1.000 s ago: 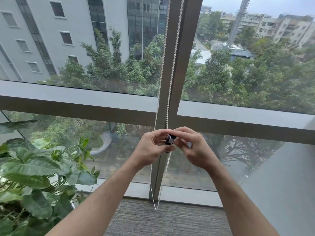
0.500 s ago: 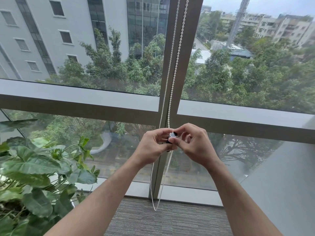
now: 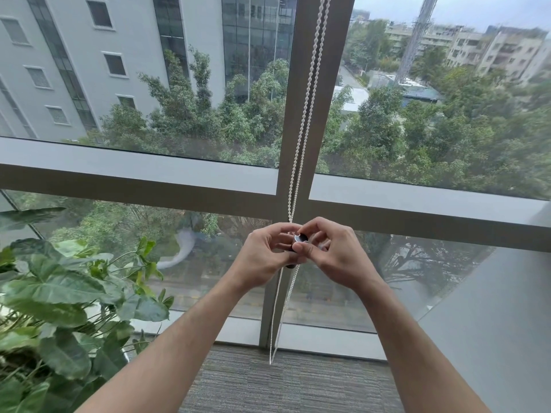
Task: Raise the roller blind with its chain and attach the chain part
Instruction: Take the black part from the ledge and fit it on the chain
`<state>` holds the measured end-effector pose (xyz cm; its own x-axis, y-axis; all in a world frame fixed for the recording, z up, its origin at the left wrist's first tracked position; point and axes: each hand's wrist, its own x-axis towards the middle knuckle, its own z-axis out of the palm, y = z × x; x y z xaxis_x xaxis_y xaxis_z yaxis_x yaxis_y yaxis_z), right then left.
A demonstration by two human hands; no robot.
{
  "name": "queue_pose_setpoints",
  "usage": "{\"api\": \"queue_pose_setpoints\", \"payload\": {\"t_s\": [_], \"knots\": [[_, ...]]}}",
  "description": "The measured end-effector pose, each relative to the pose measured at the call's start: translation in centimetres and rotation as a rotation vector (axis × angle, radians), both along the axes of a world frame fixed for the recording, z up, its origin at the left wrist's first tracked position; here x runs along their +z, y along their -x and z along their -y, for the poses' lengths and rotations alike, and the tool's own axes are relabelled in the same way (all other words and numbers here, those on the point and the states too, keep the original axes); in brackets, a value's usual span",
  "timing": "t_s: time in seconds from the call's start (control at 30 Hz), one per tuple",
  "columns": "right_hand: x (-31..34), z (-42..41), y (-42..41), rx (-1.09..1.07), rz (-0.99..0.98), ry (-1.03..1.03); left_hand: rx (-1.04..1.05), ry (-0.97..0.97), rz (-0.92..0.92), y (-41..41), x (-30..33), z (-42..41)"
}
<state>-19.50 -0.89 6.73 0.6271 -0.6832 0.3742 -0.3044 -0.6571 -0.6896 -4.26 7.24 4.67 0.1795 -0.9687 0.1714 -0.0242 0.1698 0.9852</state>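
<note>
Upper-floor office: floor-to-ceiling glazing, grey carpet tiles, potted plant, city blocks outside.

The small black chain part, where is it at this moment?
In the head view, the black chain part is pinched between both hands, left hand and right hand, on the bead chain before the window post.

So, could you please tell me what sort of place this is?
Probably an upper-floor office: floor-to-ceiling window frame with a bead chain for a blind, grey carpet, a potted plant, and other buildings' upper floors and treetops outside.
</note>
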Motion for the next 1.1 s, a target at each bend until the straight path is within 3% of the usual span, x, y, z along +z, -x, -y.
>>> {"api": "queue_pose_setpoints", "payload": {"t_s": [0.37,0.63,0.9,1.0,1.1], "knots": [[-1.3,-1.1,-1.1,-0.151,0.053,0.099,0.060,0.010,-0.023,0.1,-0.3,0.1],[-2.5,-1.0,-1.1,-0.191,0.122,0.027,0.041,-0.015,0.004,0.5,-0.7,0.1],[-5.1,-0.4,-0.4,-0.030,0.403,-0.662,-0.009,-0.045,-0.046,0.6,-1.1,-0.1],[-6.1,-0.2,-0.3,0.005,0.375,-0.906,-0.018,-0.043,0.001,0.6,-1.3,-0.4],[-7.0,-0.2,0.0,0.176,0.387,-1.099,-0.046,-0.045,0.030,0.7,-1.1,-0.6]]}}
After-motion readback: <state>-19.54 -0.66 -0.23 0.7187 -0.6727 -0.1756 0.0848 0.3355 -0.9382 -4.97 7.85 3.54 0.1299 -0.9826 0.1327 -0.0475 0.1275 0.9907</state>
